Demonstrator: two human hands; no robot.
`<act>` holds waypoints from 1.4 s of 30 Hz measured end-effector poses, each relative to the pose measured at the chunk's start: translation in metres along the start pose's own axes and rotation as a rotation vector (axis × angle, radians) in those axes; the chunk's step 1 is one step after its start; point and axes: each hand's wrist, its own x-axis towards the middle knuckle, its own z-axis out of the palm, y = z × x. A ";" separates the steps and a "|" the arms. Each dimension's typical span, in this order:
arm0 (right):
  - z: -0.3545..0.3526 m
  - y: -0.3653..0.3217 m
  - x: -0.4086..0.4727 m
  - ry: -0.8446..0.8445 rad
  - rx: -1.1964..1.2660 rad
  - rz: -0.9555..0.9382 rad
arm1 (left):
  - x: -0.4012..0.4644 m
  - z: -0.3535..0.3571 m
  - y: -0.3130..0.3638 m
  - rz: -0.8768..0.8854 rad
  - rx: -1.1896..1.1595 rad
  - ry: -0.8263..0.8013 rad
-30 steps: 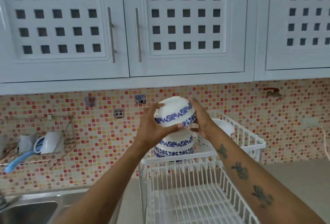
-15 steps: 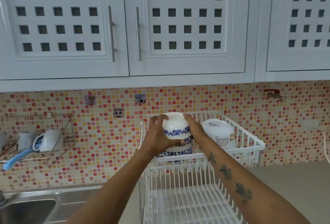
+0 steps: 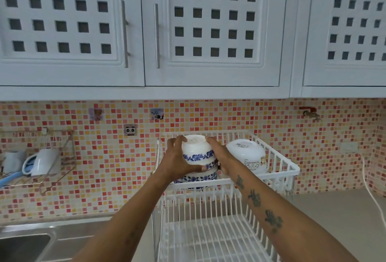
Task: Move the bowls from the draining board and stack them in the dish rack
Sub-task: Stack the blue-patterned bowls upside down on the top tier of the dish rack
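Note:
A white bowl with a blue flower band sits upside down on top of a stack of like bowls in the upper tier of the white wire dish rack. My left hand wraps its left side, thumb across the front. My right hand presses its right side. A plain white bowl with small print stands upside down to the right of the stack, inside the same tier. The rack's lower tier holds nothing that I can see.
White cabinets with bar handles hang above the mosaic tile wall. A steel sink and draining board lie at lower left. A wire wall shelf holds a white cup. A white cord runs along the counter at right.
Both hands have lowered the blue-banded bowl from above the rack onto the stack in the upper tier. The view has shifted slightly.

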 end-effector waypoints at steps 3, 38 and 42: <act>0.001 0.001 -0.001 0.000 0.000 -0.004 | 0.000 0.000 0.000 -0.013 0.006 -0.008; 0.019 -0.021 -0.070 0.242 -0.612 -0.069 | -0.045 -0.060 0.043 -0.227 0.039 -0.375; 0.022 -0.024 -0.096 0.295 -0.718 -0.160 | -0.081 -0.091 0.054 -0.172 0.138 -0.376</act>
